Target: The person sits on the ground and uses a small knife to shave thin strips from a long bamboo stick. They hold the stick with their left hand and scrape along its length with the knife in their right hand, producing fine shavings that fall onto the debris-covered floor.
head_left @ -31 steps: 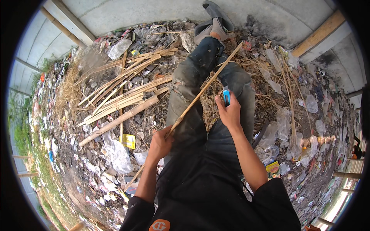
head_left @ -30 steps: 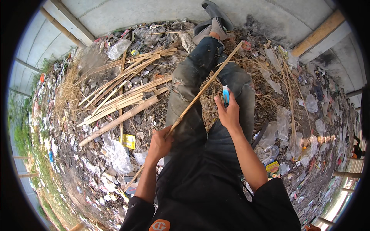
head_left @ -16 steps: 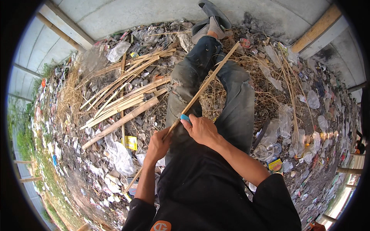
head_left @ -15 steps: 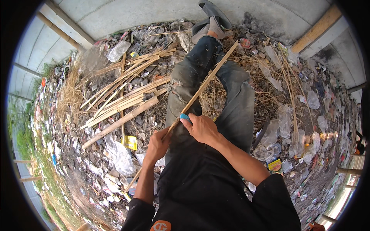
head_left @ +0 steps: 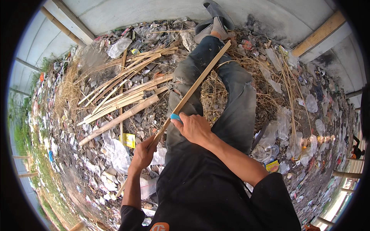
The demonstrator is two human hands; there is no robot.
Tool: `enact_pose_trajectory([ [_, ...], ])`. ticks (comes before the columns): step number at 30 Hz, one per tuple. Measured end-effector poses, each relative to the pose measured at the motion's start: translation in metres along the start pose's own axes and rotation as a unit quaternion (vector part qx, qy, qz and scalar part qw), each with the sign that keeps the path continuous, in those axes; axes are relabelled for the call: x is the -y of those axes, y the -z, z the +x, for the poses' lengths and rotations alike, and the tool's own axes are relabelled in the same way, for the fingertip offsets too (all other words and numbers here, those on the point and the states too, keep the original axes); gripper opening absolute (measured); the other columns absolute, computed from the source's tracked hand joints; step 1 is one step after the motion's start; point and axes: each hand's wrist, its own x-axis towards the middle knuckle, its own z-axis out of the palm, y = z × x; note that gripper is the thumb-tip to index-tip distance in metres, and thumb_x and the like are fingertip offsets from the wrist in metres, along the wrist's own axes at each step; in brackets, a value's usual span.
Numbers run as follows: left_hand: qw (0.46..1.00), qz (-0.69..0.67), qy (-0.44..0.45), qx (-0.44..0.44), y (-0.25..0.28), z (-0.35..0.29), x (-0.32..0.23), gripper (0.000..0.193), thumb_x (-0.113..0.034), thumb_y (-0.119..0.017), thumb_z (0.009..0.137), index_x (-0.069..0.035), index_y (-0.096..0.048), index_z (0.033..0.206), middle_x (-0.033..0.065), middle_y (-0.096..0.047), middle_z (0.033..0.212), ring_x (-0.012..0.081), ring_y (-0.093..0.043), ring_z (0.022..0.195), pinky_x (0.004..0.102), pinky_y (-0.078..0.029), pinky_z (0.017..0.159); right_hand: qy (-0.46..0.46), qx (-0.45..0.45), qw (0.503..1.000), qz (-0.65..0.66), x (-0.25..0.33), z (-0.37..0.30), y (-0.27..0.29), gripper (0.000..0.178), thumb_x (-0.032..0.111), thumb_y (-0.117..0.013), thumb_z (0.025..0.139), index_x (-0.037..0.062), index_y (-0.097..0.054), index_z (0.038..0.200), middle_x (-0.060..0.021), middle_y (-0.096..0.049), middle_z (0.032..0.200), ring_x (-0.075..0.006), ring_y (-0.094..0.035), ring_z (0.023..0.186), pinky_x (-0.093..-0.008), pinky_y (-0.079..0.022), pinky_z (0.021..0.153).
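Left hand (head_left: 143, 153) closed round a long, flat, tan woody strip (head_left: 203, 77) slanting over torn, faded dark trousers (head_left: 237, 100). Right hand (head_left: 196, 130) curled round a small, smooth blue tool (head_left: 175, 116) at the strip; working end hidden. Advice: brace firmly, light even pressure lengthwise, left fingers well clear.

Shirt (head_left: 216, 192): black, loose-cut, with short sleeves (head_left: 275, 198) ending near the elbows, bearing an orange, round-cornered emblem (head_left: 159, 226) with a pale mark, partly cropped by the lower edge. Trousers (head_left: 237, 111): long, dark blue-grey, faded and soiled to brownish grey over thighs and knees, pale specks on the lower legs, a frayed tear (head_left: 176, 91) at the left knee. Footwear (head_left: 219, 12): grey, slip-on type, broad and rounded; left hand (head_left: 142, 154) and right hand (head_left: 194, 129), bare.
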Motion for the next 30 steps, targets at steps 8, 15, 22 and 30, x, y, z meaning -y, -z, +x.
enact_pose_trajectory([
  [8,0.989,0.019,0.145,0.026,0.047,-0.118,0.108,0.031,-0.010,-0.065,0.100,-0.001,-0.071,0.129,0.0041,-0.063,0.073,0.0102,-0.056,0.068,0.0317,-0.048,0.063,-0.199,-0.219,0.955,0.008,-0.189,0.066,0.129,0.064,0.052,-0.045,0.110,-0.0041,-0.064,0.085,-0.0238,-0.063,0.068,-0.0443,-0.060,0.063,-0.0530,-0.045,0.063],
  [15,0.991,-0.031,0.125,0.022,0.010,-0.083,0.086,0.031,-0.012,-0.065,0.100,-0.001,-0.071,0.129,0.0036,-0.061,0.073,0.0084,-0.054,0.071,0.0308,-0.047,0.064,-0.071,-0.171,0.982,0.038,-0.096,0.054,0.129,0.053,0.047,-0.050,0.109,0.0002,-0.067,0.090,-0.0220,-0.063,0.066,-0.0440,-0.064,0.064,-0.0520,-0.045,0.060],
  [22,0.996,-0.046,0.062,0.041,-0.013,-0.036,0.059,0.032,-0.014,-0.065,0.102,-0.002,-0.068,0.131,0.0041,-0.060,0.070,0.0130,-0.055,0.064,0.0331,-0.047,0.061,0.005,0.064,0.998,0.026,0.000,-0.030,0.017,0.050,0.048,-0.051,0.106,0.0022,-0.064,0.089,-0.0237,-0.068,0.067,-0.0455,-0.070,0.066,-0.0566,-0.055,0.063],
  [30,0.998,-0.013,0.056,-0.007,0.003,-0.055,0.074,0.028,-0.011,-0.064,0.101,-0.001,-0.071,0.127,0.0052,-0.058,0.069,0.0108,-0.053,0.064,0.0323,-0.046,0.059,-0.134,-0.078,0.987,-0.048,-0.079,0.015,0.050,0.055,0.049,-0.045,0.109,0.0016,-0.065,0.090,-0.0239,-0.070,0.071,-0.0452,-0.071,0.070,-0.0558,-0.056,0.063],
])
